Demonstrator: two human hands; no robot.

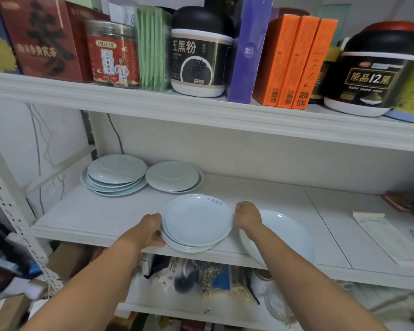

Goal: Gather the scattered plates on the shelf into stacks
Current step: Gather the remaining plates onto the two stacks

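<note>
Left grip [151,231] and right grip [247,215] clasp the front stack [197,223]; the shelf [93,216] bears three plate stacks and one single plate [287,235].

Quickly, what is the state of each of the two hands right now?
Left hand: grips the left rim of the front plate stack.
Right hand: fingers curled on the right rim of that stack, gripping it.

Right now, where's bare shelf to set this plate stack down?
Bare: front-left, between the back-left stack and the held stack; back-right, from the back-middle plates to the paper pad; a strip between the large plate and that pad. Crowded: back-left corner and front centre.
</note>
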